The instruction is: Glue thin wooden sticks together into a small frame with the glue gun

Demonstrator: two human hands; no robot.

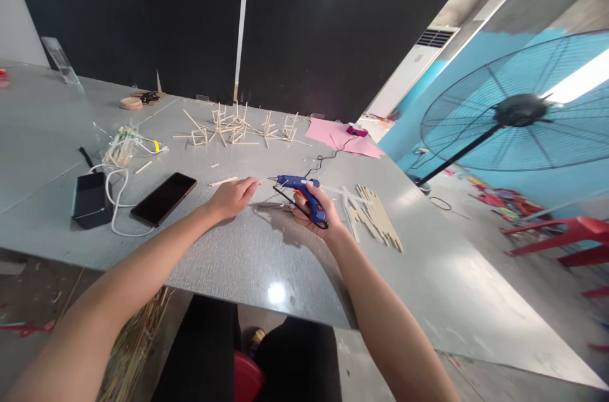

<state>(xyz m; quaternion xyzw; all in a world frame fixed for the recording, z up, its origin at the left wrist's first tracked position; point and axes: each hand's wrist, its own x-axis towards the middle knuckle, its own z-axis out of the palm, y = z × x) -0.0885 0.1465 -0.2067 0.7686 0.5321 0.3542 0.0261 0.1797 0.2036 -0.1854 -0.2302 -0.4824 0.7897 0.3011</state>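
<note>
In my right hand [316, 208] is a blue glue gun [299, 183], its nozzle pointing left. The fingers wrap round its handle, near the orange trigger. My left hand [235, 198] is closed in a pinch just left of the nozzle. A thin pale stick [263, 181] seems to poke from its fingertips toward the nozzle; most of it is hidden. Behind the left hand lie a few thin wooden sticks [222, 181]. A dark metal tool [273, 206] lies on the table under the gun, partly covered by the right hand.
Small stick frames [233, 126] stand farther back. Flat wooden strips [380, 218] lie at right, near pink paper [342, 137]. At left are a phone [164, 198], a black box [91, 199], a white cable [114, 202] and bagged sticks [124, 145]. A large fan [521, 110] stands right.
</note>
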